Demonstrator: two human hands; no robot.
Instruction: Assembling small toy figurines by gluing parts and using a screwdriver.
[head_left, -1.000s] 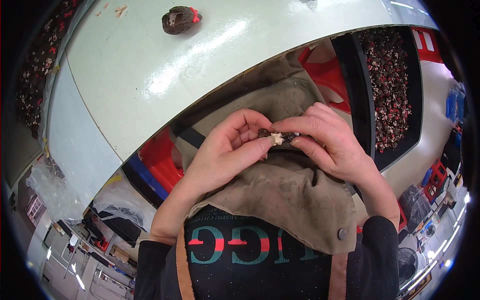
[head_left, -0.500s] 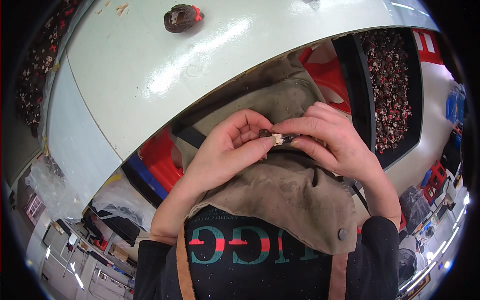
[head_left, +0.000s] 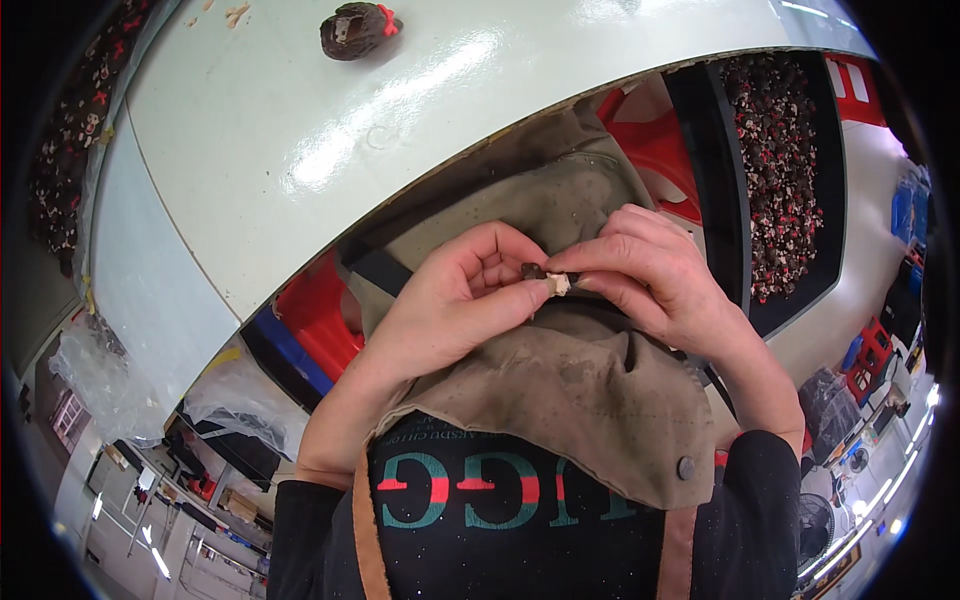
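Pale bench (head_left: pixel 240 180) ahead, I watch the left hand (head_left: pixel 470 285) and right hand (head_left: pixel 650 272) pinch the piece (head_left: pixel 558 282) over the apron (head_left: pixel 530 375), right fingertips (head_left: pixel 592 283) closer to its light part (head_left: pixel 562 286) than a second ago, so I judge this same piece is still being worked.

Held pc (head_left: pixel 561 285): cream, part dk brn. Loose shaped pc (head_left: pixel 349 33): dk brn, red bow (head_left: pixel 389 19). Surface (head_left: pixel 230 160): off-wht; adjoining strip (head_left: pixel 140 260) bluish-wht. Apron (head_left: pixel 530 390): olive-brn, mottled w/ darker specks; straps (head_left: pixel 371 545) tan. Shirt (head_left: pixel 540 565): blk, lg grn lettering (head_left: pixel 478 484) banded red. Tray (head_left: pixel 832 170): blk; contents (head_left: pixel 772 190) speckled dk brn, red, cream. Moulded plastic (head_left: pixel 655 150): solid red.
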